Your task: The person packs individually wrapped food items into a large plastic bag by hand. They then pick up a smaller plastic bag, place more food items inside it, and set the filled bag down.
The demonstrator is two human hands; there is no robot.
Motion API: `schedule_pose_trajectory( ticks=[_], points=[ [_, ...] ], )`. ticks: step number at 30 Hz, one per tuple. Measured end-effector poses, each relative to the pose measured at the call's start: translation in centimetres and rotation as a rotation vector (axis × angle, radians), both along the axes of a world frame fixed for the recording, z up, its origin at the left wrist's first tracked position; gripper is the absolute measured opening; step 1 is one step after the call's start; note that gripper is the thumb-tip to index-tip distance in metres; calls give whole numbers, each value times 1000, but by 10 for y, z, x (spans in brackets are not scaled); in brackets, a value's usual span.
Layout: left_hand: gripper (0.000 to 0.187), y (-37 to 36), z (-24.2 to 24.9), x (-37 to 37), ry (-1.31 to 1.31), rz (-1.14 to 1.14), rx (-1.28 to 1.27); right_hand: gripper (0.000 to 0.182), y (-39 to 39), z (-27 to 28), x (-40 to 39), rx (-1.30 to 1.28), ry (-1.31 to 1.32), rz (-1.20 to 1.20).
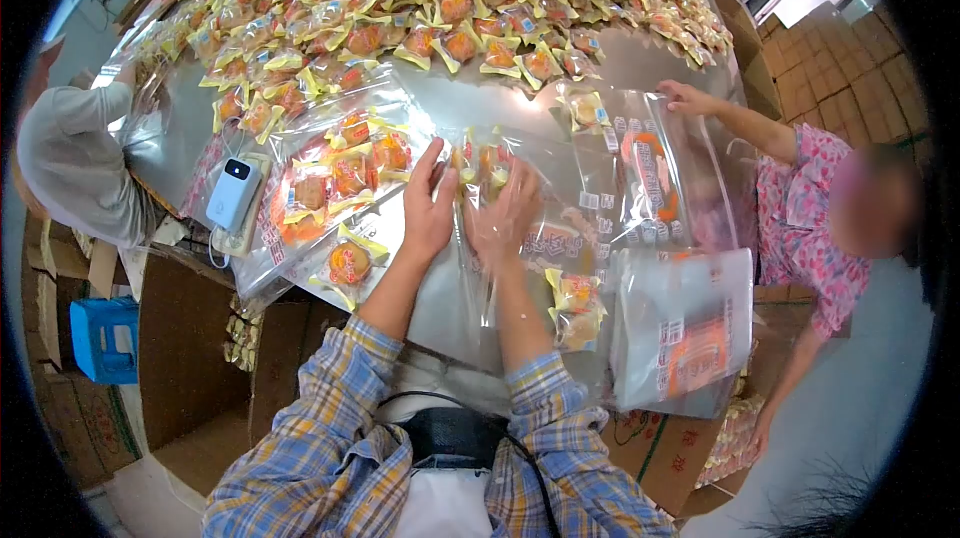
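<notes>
Both hands are over the metal table, close together. My left hand is beside a clear plastic bag, its fingers stretched forward and its thumb side toward the other hand. My right hand lies partly under or behind shiny film, its fingers reaching toward wrapped cakes in the bag; glare blurs its fingertips. To the left, several wrapped cakes rest on a printed bag, with a single wrapped cake nearer. Two wrapped cakes are right of my right wrist.
A large heap of wrapped cakes covers the far table. Printed bags are stacked at right, and a white device lies left. A person in pink is at right, another in grey at left. Cardboard boxes stand below.
</notes>
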State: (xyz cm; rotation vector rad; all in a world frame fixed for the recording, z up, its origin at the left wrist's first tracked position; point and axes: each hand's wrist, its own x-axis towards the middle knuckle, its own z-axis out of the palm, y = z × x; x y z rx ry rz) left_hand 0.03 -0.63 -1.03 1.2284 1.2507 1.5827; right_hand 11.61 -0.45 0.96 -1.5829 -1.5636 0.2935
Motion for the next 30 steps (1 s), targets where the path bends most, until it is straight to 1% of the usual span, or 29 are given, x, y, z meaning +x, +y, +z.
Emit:
schedule_pose_trajectory(
  ticks=[2,5,6,8,9,10,13,15,17,19,21,22,25,28,30],
  points=[
    [58,4,-3,0,66,21,-5,68,-5,7,1,34,-54,-7],
    [62,19,-13,0,-175,-63,-105,65,-6,10,6,114,-184,68],
    [64,15,6,-2,-214,-128,-221,57,-9,18,5,-5,-41,115],
    [63,19,12,-2,-114,-109,-146,54,-4,-7,8,113,-7,112],
    [63,20,20,-5,-61,-94,-107,53,-2,-9,5,174,14,115],
    [62,17,36,-6,-91,-135,-171,48,-2,-12,3,173,49,76],
    [63,24,33,-9,-78,-129,-90,47,-7,-16,8,166,126,152],
    [63,22,31,-6,-129,-143,-123,46,-5,-23,8,99,260,204],
    [62,20,28,-4,-146,-136,-120,50,-3,-27,10,114,214,220],
    [67,19,21,-4,-182,-184,-96,57,-5,-16,8,215,-10,206],
    [72,16,17,1,-189,-212,-104,60,-6,-9,8,150,-18,236],
    [81,14,22,3,-248,-248,-83,61,-6,-7,9,117,-23,250],
    [85,14,14,6,-34,-205,-21,76,3,-10,3,94,170,141],
    [86,2,14,7,66,-211,-19,85,3,-9,2,5,278,129],
    [85,-1,12,9,-117,-235,-33,83,3,-10,2,62,280,162]
  ],
)
